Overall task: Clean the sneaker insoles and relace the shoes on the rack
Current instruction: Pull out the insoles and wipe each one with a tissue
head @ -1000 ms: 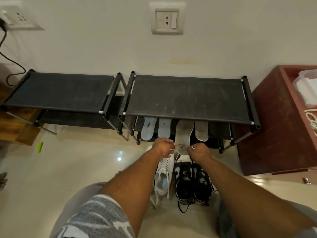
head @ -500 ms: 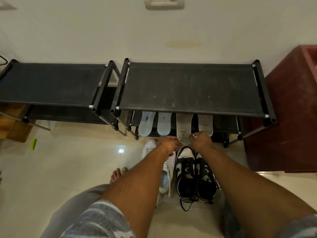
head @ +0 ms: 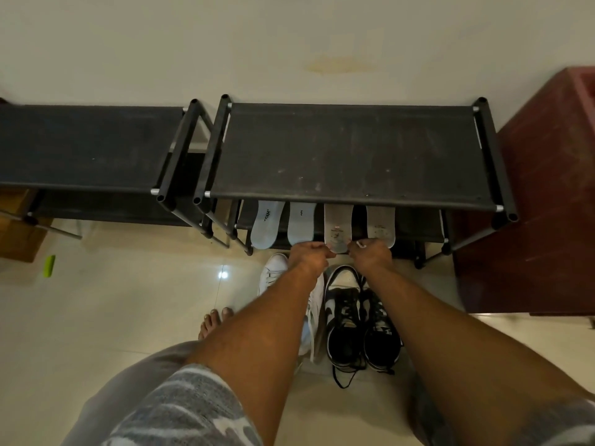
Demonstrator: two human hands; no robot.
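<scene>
Home entryway, as I view it remotely through the head camera: a low black rack [head: 347,149] and a second rack [head: 83,143] stand against a plain cream wall [head: 289,33] on glossy tiles [head: 112,300]. Sneakers [head: 344,317] sit on the floor, insoles [head: 267,223] lie on a lower shelf, a red-brown cabinet [head: 547,204] stands at right, and a bare foot [head: 214,320] shows.

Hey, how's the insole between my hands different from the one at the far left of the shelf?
The held insole is grey with a small red mark and faded print; the far-left insole is pale blue with dark lettering. The left hand and right hand grip the held insole's heel; the far-left insole lies untouched, slightly angled. Both rest on the rack's lower shelf, toes hidden under the top shelf.
</scene>
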